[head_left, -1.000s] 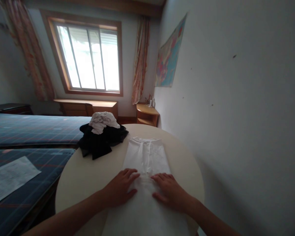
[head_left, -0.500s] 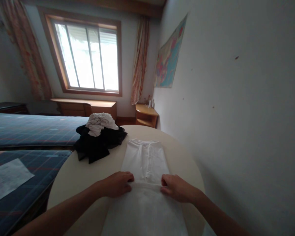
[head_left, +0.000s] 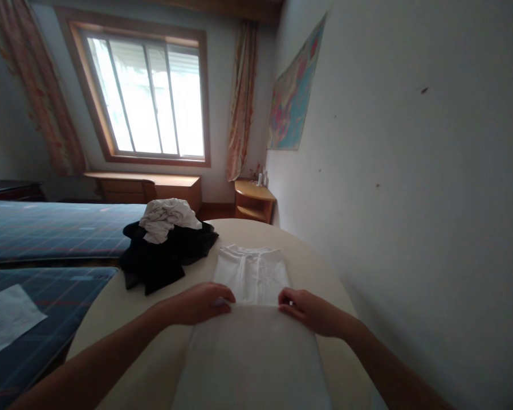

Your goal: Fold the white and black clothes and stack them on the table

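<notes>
A white shirt (head_left: 256, 353) lies lengthwise on the round cream table (head_left: 111, 319), its collar at the far end and a button placket running down from it. Across its middle runs a straight folded edge, with the nearer part of the cloth lying over the farther part. My left hand (head_left: 200, 302) pinches the left end of that edge between thumb and fingers. At the right end of the same edge, my right hand (head_left: 310, 309) has its thumb and fingers closed on the cloth.
A heap of black clothes (head_left: 162, 262) with a crumpled pale garment (head_left: 169, 219) on top sits at the table's far left. Plaid mattresses (head_left: 55, 228) lie to the left, one bearing a paper sheet (head_left: 8, 319). A wall (head_left: 410, 239) rises close on the right.
Both hands have moved away from me toward the collar, carrying the folded edge along. Less of the placket shows now. The view has shifted slightly.
</notes>
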Motion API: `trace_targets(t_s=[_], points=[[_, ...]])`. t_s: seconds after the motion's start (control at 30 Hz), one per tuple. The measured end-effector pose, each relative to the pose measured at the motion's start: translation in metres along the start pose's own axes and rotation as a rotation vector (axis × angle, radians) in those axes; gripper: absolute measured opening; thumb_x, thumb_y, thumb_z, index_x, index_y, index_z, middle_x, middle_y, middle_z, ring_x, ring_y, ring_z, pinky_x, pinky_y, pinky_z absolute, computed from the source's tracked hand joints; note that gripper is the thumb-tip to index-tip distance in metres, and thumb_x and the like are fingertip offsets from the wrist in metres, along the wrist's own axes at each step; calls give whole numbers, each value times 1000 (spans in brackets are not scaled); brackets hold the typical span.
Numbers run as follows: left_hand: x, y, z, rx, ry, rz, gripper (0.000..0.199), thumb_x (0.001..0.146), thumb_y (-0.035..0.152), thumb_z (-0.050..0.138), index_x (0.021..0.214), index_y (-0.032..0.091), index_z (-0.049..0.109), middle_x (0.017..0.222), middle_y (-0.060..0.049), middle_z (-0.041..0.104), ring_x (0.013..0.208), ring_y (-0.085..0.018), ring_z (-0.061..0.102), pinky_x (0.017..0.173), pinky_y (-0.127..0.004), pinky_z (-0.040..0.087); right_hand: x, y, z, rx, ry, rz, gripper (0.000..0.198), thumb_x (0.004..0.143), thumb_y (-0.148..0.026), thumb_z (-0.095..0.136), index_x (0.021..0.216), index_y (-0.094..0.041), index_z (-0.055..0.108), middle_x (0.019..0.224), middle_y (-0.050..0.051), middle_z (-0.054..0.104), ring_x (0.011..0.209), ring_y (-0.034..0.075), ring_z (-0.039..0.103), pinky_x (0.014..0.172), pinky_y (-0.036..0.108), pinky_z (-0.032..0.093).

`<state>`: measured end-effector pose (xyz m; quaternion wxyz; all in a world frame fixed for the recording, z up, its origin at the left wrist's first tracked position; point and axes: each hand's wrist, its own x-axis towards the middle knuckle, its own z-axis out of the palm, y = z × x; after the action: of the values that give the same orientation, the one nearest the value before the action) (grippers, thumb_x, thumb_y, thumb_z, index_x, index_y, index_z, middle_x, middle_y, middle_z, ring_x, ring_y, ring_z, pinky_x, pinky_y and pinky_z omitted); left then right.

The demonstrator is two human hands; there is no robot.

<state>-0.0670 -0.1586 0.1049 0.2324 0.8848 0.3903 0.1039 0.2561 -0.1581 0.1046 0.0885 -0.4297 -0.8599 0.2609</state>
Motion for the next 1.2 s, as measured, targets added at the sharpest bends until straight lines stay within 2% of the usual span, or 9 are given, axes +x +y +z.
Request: trace_targets(t_s=[0.33, 0.53, 0.6, 0.7, 0.83, 0.93, 1.03, 1.1, 1.2], points=[[91, -43, -82, 114, 184, 62, 34, 93, 43, 53, 111, 18, 68, 107, -4, 72, 95, -19, 64, 89, -27, 45, 87, 47, -79, -33, 315, -86, 34, 92, -48, 52, 94, -17, 66, 83, 4, 66, 72, 16, 54, 66, 27, 40], [136, -80, -99, 158, 234, -4, 35, 90, 44, 55, 109, 18, 70, 102, -4, 73, 93, -20, 65, 88, -27, 46, 134, 74, -102, -28, 387, -80, 30, 89, -45, 57, 94, -17, 68, 84, 5, 69, 75, 17, 60, 70, 28, 44], [148, -94, -88, 202, 257, -75, 35, 90, 44, 54, 111, 20, 69, 104, -4, 72, 97, -21, 65, 90, -29, 46, 149, 88, -95, -15, 400, -41, 26, 90, -40, 58, 97, -17, 68, 89, 6, 70, 79, 18, 63, 73, 28, 46], [157, -115, -54, 270, 296, -202, 36, 92, 37, 51, 124, 24, 62, 115, -5, 69, 107, -23, 63, 96, -32, 45, 168, 112, -70, -19, 383, 62, 25, 90, -24, 56, 113, -17, 64, 104, 8, 70, 87, 17, 64, 81, 29, 48], [155, -135, 2, 295, 315, -309, 56, 87, 31, 60, 140, 19, 48, 144, -15, 50, 127, -31, 51, 107, -41, 38, 178, 139, -30, -45, 336, 134, 36, 83, -8, 57, 119, -14, 62, 122, 12, 64, 98, 17, 62, 94, 31, 45], [152, -141, 29, 303, 359, -384, 52, 95, 30, 46, 145, 17, 41, 152, -17, 40, 134, -32, 44, 108, -45, 37, 178, 147, -15, -51, 341, 154, 31, 86, -12, 55, 116, -12, 63, 118, 12, 66, 105, 19, 61, 97, 31, 43], [150, -144, 38, 347, 456, -396, 50, 95, 27, 44, 144, 17, 44, 155, -16, 34, 141, -33, 35, 112, -47, 32, 175, 146, -10, -73, 385, 188, 31, 90, -18, 53, 119, -13, 61, 120, 11, 65, 110, 20, 58, 101, 33, 40], [150, -144, 42, 368, 484, -361, 49, 94, 25, 44, 142, 16, 46, 156, -15, 34, 144, -34, 29, 115, -47, 29, 172, 142, -7, -93, 402, 206, 33, 91, -25, 55, 121, -13, 61, 123, 13, 63, 114, 23, 55, 103, 35, 38], [145, -142, 48, 382, 406, -248, 49, 94, 21, 39, 143, 13, 46, 152, -15, 40, 147, -34, 19, 118, -50, 21, 164, 134, 1, -131, 398, 205, 37, 90, -34, 59, 119, -12, 63, 123, 14, 64, 115, 24, 53, 103, 35, 36]])
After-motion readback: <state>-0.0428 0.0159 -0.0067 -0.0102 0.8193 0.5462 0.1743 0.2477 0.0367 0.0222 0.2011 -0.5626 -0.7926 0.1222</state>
